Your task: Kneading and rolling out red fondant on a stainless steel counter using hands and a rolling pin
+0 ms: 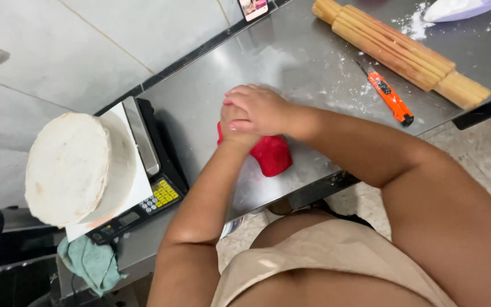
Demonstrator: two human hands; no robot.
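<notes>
Basically kneading: both hands stacked, right hand (pixel 259 108) flat over left hand (pixel 235 126), palms pressing down on the red dough lump (pixel 271 154), neither gripping it. Dough sits mid steel counter (pixel 291 57), near its front edge. Far right lie a ribbed wooden rolling pin (pixel 399 51) and an orange utility knife (pixel 390 98). Left, a white cake (pixel 69 167) stands on a scale (pixel 160 196). Next move probably needs folding and turning the lump, then pressing again.
</notes>
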